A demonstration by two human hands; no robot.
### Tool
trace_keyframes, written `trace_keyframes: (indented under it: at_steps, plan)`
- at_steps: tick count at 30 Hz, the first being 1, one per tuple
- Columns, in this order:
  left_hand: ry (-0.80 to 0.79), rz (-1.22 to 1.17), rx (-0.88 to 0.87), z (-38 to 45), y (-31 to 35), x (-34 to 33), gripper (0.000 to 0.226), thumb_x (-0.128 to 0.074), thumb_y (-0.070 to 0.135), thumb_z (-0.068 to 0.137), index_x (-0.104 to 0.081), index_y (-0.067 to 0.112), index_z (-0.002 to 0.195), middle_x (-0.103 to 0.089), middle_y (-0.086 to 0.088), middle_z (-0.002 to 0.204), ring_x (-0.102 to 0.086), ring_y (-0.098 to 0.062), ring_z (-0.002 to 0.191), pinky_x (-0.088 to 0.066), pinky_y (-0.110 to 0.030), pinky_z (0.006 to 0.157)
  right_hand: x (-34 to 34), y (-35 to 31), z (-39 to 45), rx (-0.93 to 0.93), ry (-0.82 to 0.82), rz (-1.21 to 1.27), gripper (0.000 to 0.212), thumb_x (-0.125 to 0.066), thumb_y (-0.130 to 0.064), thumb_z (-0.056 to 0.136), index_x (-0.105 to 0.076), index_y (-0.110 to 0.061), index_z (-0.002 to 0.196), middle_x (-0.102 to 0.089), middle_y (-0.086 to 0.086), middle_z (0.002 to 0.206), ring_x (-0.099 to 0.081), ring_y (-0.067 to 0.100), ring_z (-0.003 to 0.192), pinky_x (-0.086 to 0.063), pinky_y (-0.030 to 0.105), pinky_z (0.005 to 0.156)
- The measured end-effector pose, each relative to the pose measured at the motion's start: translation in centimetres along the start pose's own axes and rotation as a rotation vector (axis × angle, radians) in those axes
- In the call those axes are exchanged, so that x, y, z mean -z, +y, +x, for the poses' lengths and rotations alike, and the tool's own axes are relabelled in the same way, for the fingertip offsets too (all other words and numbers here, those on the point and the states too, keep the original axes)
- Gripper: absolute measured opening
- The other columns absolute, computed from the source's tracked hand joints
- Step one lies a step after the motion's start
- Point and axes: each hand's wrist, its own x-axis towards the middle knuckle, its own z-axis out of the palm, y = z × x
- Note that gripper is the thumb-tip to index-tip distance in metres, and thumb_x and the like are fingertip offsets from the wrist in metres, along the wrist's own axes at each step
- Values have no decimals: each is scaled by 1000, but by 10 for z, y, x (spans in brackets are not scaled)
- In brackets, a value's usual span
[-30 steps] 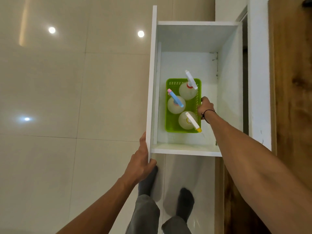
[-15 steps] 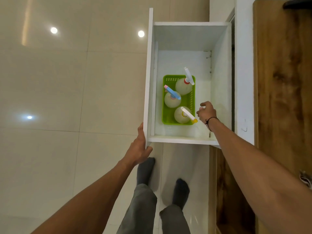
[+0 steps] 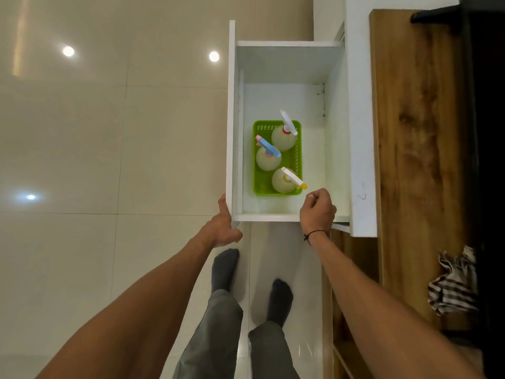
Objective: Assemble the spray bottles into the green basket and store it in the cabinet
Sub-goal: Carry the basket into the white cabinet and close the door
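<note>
White cabinet [image 3: 287, 64] floor carries green basket [image 3: 262, 187], toward left wall; pale tiled floor [image 3: 109, 160] below.

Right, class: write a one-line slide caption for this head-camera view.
Green plastic basket holding three round spray bottles sits inside the white cabinet; left hand grips its door edge, right hand empty.
</note>
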Motion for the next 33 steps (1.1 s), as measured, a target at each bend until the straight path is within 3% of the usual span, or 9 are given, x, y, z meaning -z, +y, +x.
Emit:
trace_keyframes:
  at_steps: [5, 8, 12, 16, 20, 22, 27, 33]
  plan:
    - [-1, 120, 22, 2, 11, -9, 127, -71, 3, 82, 30, 25, 157, -64, -18, 107, -71, -36, 93, -63, -52, 89, 4, 28, -37, -28, -49, -1, 15, -54, -7, 98, -61, -3, 85, -64, 11, 75, -60, 38, 75, -48, 38, 61]
    - [-13, 141, -3, 7, 16, -14, 130, -72, -1, 83, 31, 24, 157, -63, -15, 108, -70, -33, 94, -63, -49, 90, 7, 46, -48, -41, -93, 4, 17, -55, -5, 98, -63, -1, 84, -62, 10, 74, -55, 28, 70, -36, 26, 55]
    - [-16, 151, -22, 11, 29, -24, 128, -70, -4, 84, 32, 21, 157, -62, -13, 100, -68, -29, 86, -61, -41, 82, 11, 64, -51, -100, -180, -17, 15, -56, -8, 99, -65, -3, 89, -64, 9, 82, -57, 24, 76, -41, 29, 65]
    - [-46, 168, -39, 15, 46, -33, 127, -69, -5, 87, 35, 16, 157, -61, -14, 97, -66, -28, 83, -57, -35, 79, 13, 79, -49, -133, -271, -54, 30, -56, -20, 103, -57, -8, 75, -55, 5, 69, -50, 20, 66, -33, 26, 53]
    - [-68, 208, -72, 18, 64, -43, 123, -66, -6, 88, 36, 8, 157, -66, -25, 103, -71, -42, 96, -61, -45, 88, 14, 95, -50, -175, -345, -142, 28, -54, -20, 104, -53, -13, 77, -52, 1, 70, -45, 12, 59, -30, 21, 51]
    - [-70, 200, -100, 19, 75, -50, 120, -64, -6, 89, 35, 5, 156, -65, -21, 95, -71, -45, 95, -59, -45, 83, 16, 103, -51, -193, -375, -175, 25, -53, -20, 104, -53, -15, 80, -53, 0, 72, -45, 9, 59, -32, 20, 51]
    - [-76, 156, -109, 24, 100, -69, 117, -60, -6, 88, 37, 3, 154, -52, -4, 74, -56, -19, 64, -44, -22, 56, 21, 119, -54, -214, -385, -155, 26, -53, -22, 105, -55, -12, 81, -52, 2, 72, -47, 12, 60, -32, 19, 53]
    - [-136, 96, -81, 27, 120, -93, 123, -57, -6, 88, 46, 13, 152, -55, -2, 81, -58, -21, 69, -45, -23, 60, 26, 129, -52, -231, -409, -166, 18, -54, -22, 105, -64, -10, 96, -67, 12, 95, -62, 24, 80, -46, 24, 67]
